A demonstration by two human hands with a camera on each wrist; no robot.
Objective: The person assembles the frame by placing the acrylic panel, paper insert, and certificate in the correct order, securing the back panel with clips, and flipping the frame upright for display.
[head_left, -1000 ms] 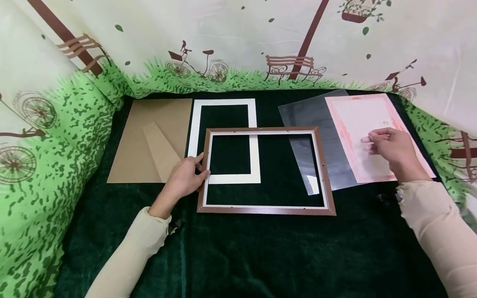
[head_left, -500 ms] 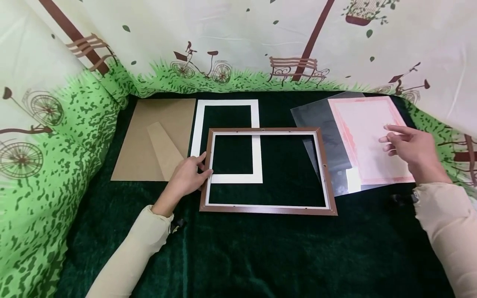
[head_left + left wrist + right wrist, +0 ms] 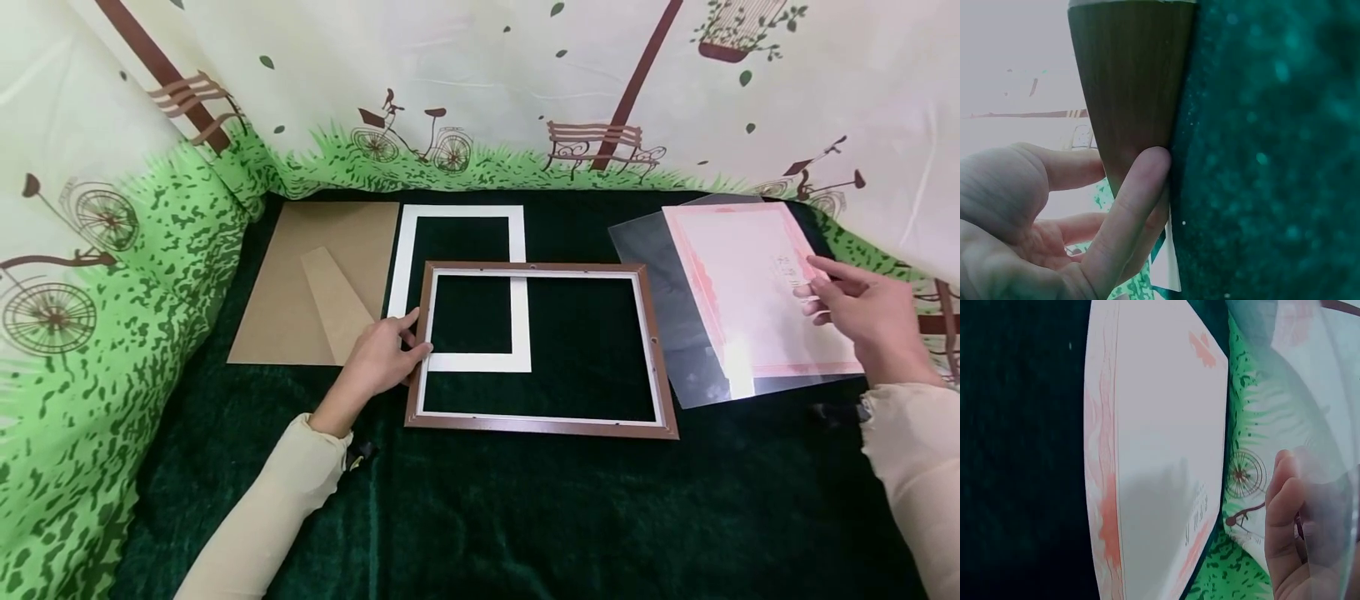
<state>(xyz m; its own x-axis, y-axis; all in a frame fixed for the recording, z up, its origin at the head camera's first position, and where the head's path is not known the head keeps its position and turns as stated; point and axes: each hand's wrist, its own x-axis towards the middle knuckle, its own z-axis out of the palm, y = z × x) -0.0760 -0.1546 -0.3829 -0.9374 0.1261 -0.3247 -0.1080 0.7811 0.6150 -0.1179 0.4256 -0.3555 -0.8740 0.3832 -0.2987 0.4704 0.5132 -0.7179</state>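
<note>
My left hand (image 3: pixel 378 354) grips the left side of a brown picture frame (image 3: pixel 540 427), thumb on top. In the left wrist view, the fingers hold the frame's brown edge (image 3: pixel 1135 75). At the right, my right hand (image 3: pixel 873 312) pinches a clear plastic sheet (image 3: pixel 645 275) at its right side. This sheet overlaps a pink-bordered paper (image 3: pixel 727 292), and a bright glare shows near its lower edge. In the right wrist view, the clear sheet (image 3: pixel 1329 381) curves in front of the fingers, away from the paper (image 3: pixel 1154 425) below.
A white mat (image 3: pixel 465 211) lies behind and partly under the frame. Left of it is a brown backing board (image 3: pixel 262 308) with a stand leg (image 3: pixel 330 296). Dark green cloth (image 3: pixel 525 517) covers the table, and a printed curtain (image 3: pixel 480 83) surrounds its back and sides.
My right hand has moved right, drawing the clear sheet farther across the pink-bordered paper. My left hand stays on the frame, and the whole head view has shifted slightly.
</note>
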